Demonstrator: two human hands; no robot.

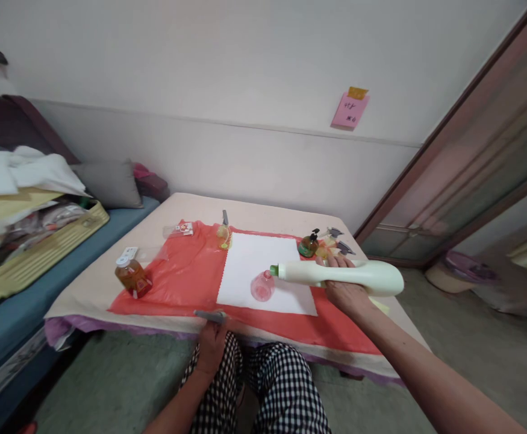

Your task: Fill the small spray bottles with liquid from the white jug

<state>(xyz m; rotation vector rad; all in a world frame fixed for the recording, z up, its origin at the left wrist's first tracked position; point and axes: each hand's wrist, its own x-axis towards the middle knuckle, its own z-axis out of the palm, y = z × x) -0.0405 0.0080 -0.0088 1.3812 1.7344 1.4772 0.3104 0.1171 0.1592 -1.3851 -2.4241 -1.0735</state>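
Observation:
My right hand is wrapped around a large pale green bottle, held nearly level above the table. Its green spout is at the mouth of a small see-through pink bottle. I cannot tell whether any liquid flows. The pink bottle rests on a white sheet with scalloped edges. By the table's front edge, my left hand is closed on a grey spray head. A dark pump bottle stands past the sheet's right edge, near more grey spray heads.
Red plastic covers part of the table. A jar of amber liquid stands at the left, near a clear packet. Another grey-topped sprayer lies behind. A bed is on the left, and a pink note hangs on the wall.

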